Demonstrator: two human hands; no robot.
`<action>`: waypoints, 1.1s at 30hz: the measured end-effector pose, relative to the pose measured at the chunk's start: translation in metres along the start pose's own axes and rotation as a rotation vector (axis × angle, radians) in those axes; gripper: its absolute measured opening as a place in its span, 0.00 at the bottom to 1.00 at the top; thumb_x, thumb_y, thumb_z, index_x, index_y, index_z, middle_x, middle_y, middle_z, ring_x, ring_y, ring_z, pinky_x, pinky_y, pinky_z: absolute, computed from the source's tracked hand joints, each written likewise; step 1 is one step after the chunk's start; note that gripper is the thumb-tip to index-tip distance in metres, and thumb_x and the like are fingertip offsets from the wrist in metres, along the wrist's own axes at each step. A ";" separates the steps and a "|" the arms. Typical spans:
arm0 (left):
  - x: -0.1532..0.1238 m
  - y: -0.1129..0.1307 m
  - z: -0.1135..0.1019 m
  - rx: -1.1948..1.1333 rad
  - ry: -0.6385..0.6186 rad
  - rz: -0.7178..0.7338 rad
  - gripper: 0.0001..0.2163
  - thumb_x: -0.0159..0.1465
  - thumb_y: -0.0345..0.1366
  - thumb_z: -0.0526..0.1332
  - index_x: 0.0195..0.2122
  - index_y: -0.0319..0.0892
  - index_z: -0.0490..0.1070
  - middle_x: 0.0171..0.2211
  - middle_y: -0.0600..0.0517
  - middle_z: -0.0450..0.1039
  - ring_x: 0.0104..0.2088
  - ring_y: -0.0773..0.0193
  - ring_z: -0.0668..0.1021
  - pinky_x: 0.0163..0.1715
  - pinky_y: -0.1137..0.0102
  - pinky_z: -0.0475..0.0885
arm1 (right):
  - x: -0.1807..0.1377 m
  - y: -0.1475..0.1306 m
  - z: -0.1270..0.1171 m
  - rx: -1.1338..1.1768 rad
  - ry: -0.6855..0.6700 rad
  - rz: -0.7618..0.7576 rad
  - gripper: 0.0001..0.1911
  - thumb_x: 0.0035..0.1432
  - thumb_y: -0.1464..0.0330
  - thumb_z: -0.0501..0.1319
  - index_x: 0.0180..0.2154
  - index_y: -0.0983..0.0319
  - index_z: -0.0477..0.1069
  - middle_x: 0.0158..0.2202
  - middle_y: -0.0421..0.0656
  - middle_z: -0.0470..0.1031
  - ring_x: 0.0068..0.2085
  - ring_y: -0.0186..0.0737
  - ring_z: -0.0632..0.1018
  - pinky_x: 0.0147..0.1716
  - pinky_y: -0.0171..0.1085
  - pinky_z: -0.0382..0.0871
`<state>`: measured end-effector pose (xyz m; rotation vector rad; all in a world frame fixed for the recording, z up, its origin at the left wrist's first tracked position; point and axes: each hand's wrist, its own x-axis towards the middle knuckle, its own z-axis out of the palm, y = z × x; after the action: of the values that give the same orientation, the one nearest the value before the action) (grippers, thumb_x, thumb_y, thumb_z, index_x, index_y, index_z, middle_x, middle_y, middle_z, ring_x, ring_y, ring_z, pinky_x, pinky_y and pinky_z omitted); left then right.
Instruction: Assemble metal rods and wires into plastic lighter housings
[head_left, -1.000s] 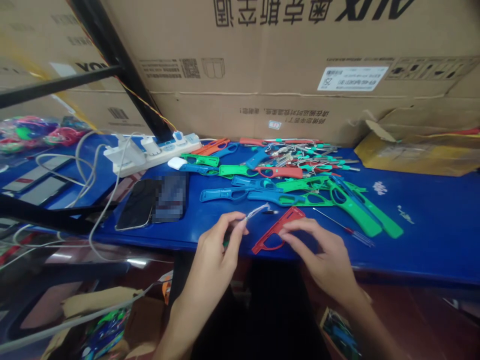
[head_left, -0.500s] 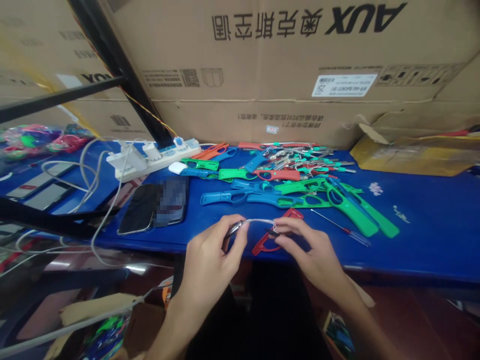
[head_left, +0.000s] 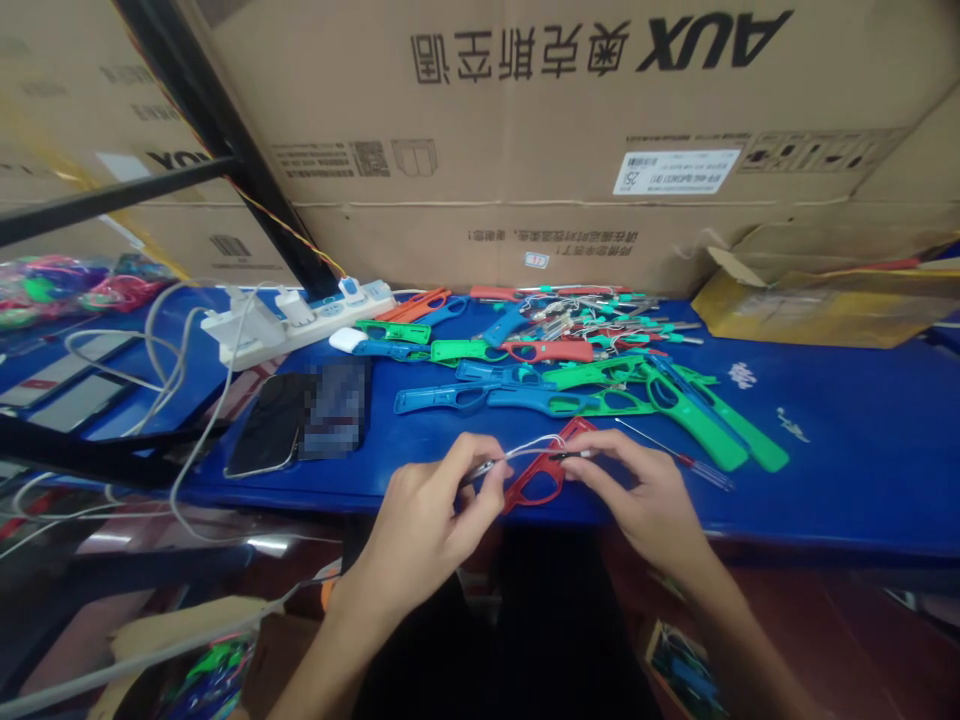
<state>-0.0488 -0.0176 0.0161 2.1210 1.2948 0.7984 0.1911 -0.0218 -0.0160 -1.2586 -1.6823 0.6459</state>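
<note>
My left hand (head_left: 435, 510) is closed in a pinch on one end of a thin white wire part (head_left: 525, 450). My right hand (head_left: 637, 490) pinches the dark far end of the same wire. Both hands hover over a red plastic handle shell (head_left: 541, 470) that lies on the blue table (head_left: 825, 480) near its front edge. The wire stretches across the red shell between my two hands.
A pile of green, blue and red handle shells (head_left: 570, 385) and small metal parts (head_left: 600, 320) lies behind. A thin screwdriver (head_left: 675, 455) lies to the right. Two phones (head_left: 300, 420), a power strip (head_left: 292, 315) with cables, and large cardboard boxes (head_left: 525, 130) stand at the back.
My right hand left the red shell and took the free end of the wire. The wire now spans both hands low over the shell.
</note>
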 end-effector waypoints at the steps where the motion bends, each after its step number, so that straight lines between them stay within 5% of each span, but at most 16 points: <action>1: -0.001 0.000 0.001 -0.032 -0.012 -0.009 0.04 0.73 0.38 0.56 0.44 0.48 0.69 0.26 0.59 0.74 0.24 0.69 0.77 0.29 0.74 0.68 | 0.000 0.002 0.000 0.025 -0.026 -0.003 0.03 0.65 0.65 0.66 0.41 0.53 0.78 0.36 0.34 0.83 0.36 0.34 0.83 0.40 0.32 0.76; 9: -0.003 0.006 0.019 -0.395 0.047 -0.146 0.07 0.76 0.43 0.52 0.45 0.47 0.62 0.33 0.55 0.80 0.28 0.68 0.78 0.27 0.75 0.70 | -0.006 0.009 0.001 0.031 -0.081 -0.026 0.04 0.64 0.63 0.68 0.39 0.55 0.77 0.35 0.36 0.82 0.36 0.35 0.82 0.39 0.32 0.77; 15: 0.005 0.000 0.018 -0.157 0.046 -0.160 0.08 0.74 0.41 0.57 0.51 0.47 0.63 0.36 0.54 0.80 0.36 0.63 0.82 0.35 0.71 0.73 | 0.012 0.014 -0.019 -0.174 -0.212 -0.160 0.06 0.68 0.62 0.63 0.41 0.56 0.77 0.40 0.40 0.82 0.42 0.39 0.82 0.46 0.39 0.77; 23: -0.021 0.001 0.020 -0.031 0.013 -0.077 0.05 0.75 0.36 0.55 0.48 0.48 0.70 0.45 0.52 0.77 0.44 0.62 0.81 0.45 0.67 0.75 | 0.022 0.022 -0.030 -0.244 -0.389 -0.328 0.09 0.71 0.64 0.59 0.47 0.55 0.77 0.48 0.43 0.81 0.52 0.42 0.79 0.54 0.44 0.74; 33: -0.007 -0.021 0.017 0.204 0.102 0.053 0.06 0.74 0.35 0.58 0.46 0.46 0.75 0.43 0.50 0.78 0.43 0.57 0.78 0.45 0.60 0.75 | 0.013 0.013 -0.017 -0.343 -0.365 -0.243 0.08 0.72 0.66 0.58 0.45 0.57 0.75 0.46 0.44 0.81 0.48 0.42 0.79 0.50 0.44 0.72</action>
<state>-0.0521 -0.0179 -0.0120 2.3085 1.4319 0.8379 0.2108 -0.0074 -0.0142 -1.1884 -2.2843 0.4709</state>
